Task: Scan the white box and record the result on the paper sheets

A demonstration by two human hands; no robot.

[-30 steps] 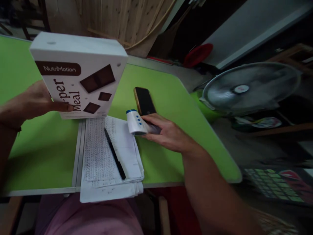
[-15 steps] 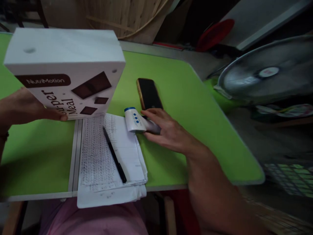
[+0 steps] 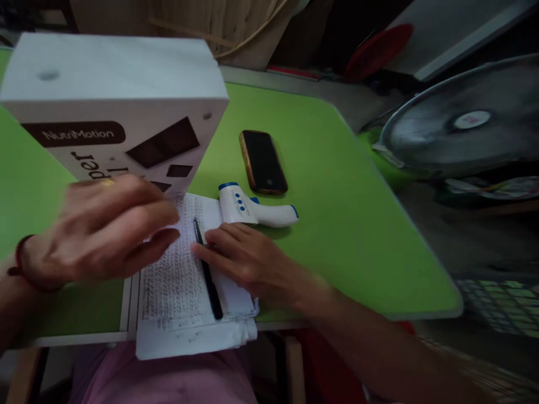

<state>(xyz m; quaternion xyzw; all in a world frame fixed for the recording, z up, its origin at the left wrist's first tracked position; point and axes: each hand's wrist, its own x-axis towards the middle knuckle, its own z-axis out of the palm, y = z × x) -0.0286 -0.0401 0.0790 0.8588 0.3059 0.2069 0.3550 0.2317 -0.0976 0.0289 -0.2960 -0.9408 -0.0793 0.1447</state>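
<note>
Gripping the pen (image 3: 213, 294) well would mean closing on its barrel from both sides, without dragging the papers (image 3: 168, 303) it lies aslant on. The right hand (image 3: 252, 261) has its fingertips at the pen's upper part; whether they pinch it, I cannot tell. The left hand (image 3: 113, 233), curled and blurred before the box (image 3: 118, 70), shows no clear grasp; steadying the sheets with it should help. Best avoid nudging the thermometer (image 3: 238, 207) just beyond.

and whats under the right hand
The papers and the pen, whose two ends show past the right hand. The pen's stretch between, and the papers directly beneath, are covered.
</note>
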